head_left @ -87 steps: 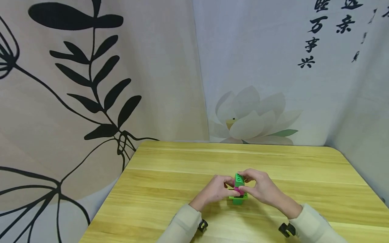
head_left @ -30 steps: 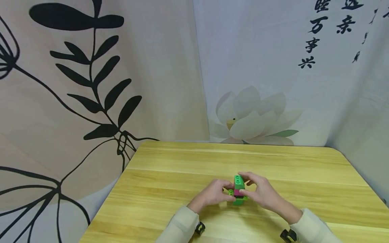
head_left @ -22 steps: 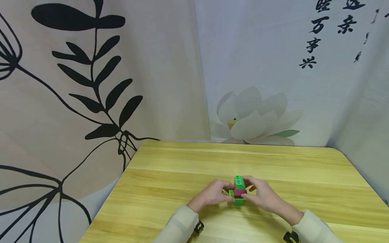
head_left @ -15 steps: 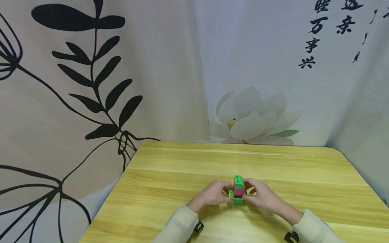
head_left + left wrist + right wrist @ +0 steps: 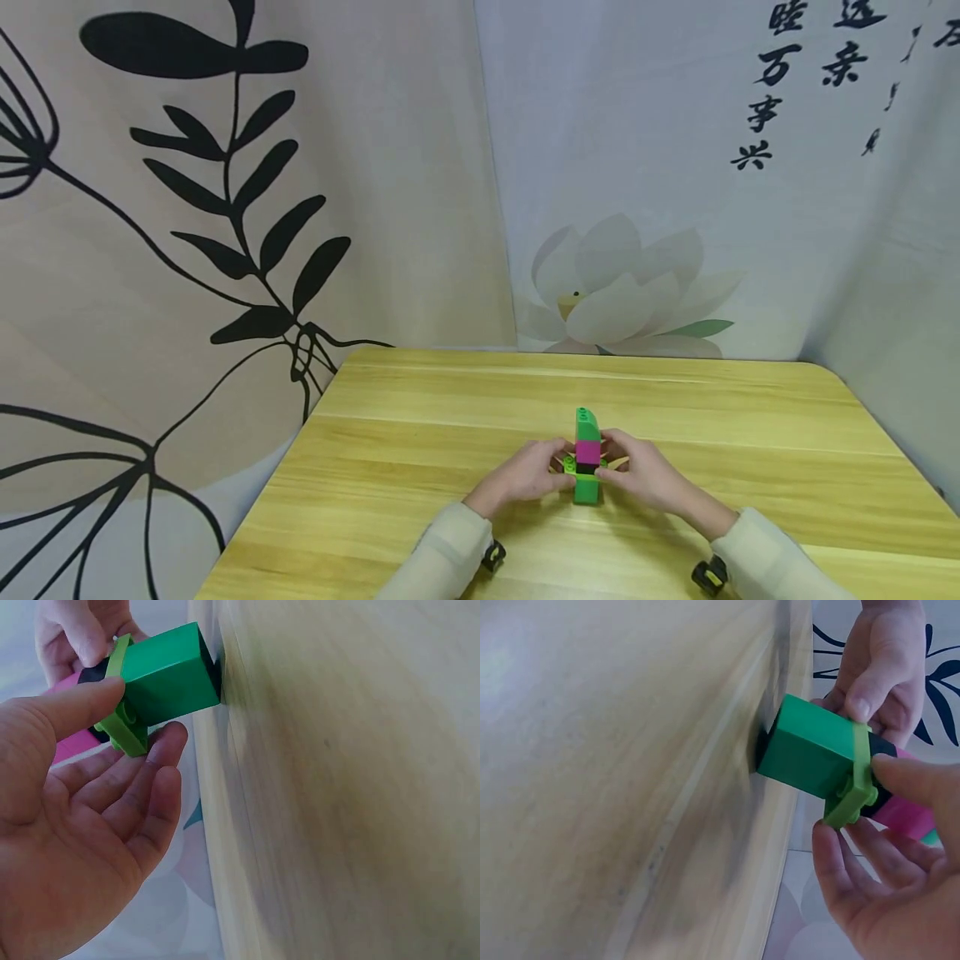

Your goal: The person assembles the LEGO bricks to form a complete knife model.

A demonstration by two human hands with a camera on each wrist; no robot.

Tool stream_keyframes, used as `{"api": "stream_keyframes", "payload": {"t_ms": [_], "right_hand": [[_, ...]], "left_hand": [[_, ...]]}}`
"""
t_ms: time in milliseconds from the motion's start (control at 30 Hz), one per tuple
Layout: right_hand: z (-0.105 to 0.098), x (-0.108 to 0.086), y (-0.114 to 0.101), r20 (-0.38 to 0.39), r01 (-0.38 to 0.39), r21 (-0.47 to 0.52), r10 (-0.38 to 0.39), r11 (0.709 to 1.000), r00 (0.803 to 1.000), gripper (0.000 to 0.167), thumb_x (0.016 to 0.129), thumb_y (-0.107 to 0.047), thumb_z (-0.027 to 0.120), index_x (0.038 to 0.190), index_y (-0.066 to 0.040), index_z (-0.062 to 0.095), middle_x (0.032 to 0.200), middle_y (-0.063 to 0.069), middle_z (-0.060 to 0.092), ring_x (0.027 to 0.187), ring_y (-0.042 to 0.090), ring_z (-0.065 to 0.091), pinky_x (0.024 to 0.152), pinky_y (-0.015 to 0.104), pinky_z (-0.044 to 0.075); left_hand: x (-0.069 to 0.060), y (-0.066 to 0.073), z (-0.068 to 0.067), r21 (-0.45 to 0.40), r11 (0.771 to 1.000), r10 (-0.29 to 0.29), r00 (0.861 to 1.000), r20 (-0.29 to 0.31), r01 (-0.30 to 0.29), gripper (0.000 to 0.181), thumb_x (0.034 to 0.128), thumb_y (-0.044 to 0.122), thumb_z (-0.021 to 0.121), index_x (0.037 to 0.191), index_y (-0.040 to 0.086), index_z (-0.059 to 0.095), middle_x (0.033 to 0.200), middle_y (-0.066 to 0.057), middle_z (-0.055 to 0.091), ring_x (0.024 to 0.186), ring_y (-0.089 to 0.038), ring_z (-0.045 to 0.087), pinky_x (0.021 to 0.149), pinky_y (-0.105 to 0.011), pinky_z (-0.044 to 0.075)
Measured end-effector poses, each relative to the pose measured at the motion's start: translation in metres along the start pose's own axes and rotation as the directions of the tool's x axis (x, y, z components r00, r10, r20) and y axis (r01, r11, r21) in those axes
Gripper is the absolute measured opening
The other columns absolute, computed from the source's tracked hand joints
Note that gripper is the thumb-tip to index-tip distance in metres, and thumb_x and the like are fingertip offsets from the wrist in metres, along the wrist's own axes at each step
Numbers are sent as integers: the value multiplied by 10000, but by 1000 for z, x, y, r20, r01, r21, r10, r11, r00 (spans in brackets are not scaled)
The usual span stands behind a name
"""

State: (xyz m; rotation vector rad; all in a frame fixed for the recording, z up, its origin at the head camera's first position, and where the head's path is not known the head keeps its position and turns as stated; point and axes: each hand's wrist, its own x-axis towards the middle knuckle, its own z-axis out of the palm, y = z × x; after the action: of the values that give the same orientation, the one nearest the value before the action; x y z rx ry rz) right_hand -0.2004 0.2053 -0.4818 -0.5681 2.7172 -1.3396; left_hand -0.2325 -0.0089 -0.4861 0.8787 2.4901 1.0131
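Observation:
A stack of toy building bricks [image 5: 588, 452] stands upright between my two hands, over the table. From the bottom it has a dark green brick [image 5: 169, 675], a lime plate [image 5: 862, 769] jutting out sideways, a black layer, a magenta brick and a green sloped brick [image 5: 587, 425] on top. My left hand [image 5: 528, 475] pinches the left side at the lime plate, thumb in front and fingers behind. On the right side, my right hand [image 5: 648, 473] holds it likewise, thumb against the black layer. Whether the base touches the table cannot be told.
The light wooden table [image 5: 420, 433] spreads around the hands, its far edge meeting a pale curtain [image 5: 405, 167] printed with plants and writing. Black bands [image 5: 710, 575] sit at both wrists below the cream sleeves.
The stack, leaning toward me before, has straightened up. My right hand has come down from the top green brick to the level of the lime plate; the left keeps nearly the same place.

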Motion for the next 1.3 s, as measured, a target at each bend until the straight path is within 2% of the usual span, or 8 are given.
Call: {"api": "stream_keyframes", "payload": {"t_ms": [167,333,633,967,1300], "right_hand": [[2,6,5,-15,4,-17,-4,1000,1000,534,827,-118,731,1286,17,494,1051,68,632,901,186,618,741,264,519],[1,12,8,-21,-10,-41,10,999,1000,613,833,-152,731,1329,71,447,1070,108,635,910,219,629,759,333,530],[1,20,17,-21,-33,-41,32,999,999,701,822,-156,741,1379,79,387,1087,156,639,930,247,627,758,338,536],[4,20,26,50,-90,32,89,995,995,752,831,-252,738,1381,99,364,1061,114,643,927,221,618,785,390,519],[4,17,27,66,-85,17,84,996,994,743,844,-258,721,1366,130,361,1067,128,639,968,263,609,813,427,507]], "left_hand": [[4,0,0,10,1000,6,1000,-15,-5,424,892,193,666,1269,49,536,1157,-29,623,907,-60,599,778,-191,485],[8,1,0,36,999,0,1000,-25,1,428,901,170,653,1288,42,525,1181,-51,618,930,-85,609,780,-191,491],[20,-2,0,49,998,-39,998,-41,41,439,881,188,685,1269,35,549,1085,-20,649,940,-88,605,788,-194,485],[25,-4,2,-43,996,-80,997,18,80,416,840,226,728,1203,76,593,1041,-8,654,879,-80,605,769,-218,487],[25,-6,2,-19,997,-76,997,28,77,415,844,261,725,1195,83,594,1076,-16,647,905,-94,612,798,-234,485]]}}
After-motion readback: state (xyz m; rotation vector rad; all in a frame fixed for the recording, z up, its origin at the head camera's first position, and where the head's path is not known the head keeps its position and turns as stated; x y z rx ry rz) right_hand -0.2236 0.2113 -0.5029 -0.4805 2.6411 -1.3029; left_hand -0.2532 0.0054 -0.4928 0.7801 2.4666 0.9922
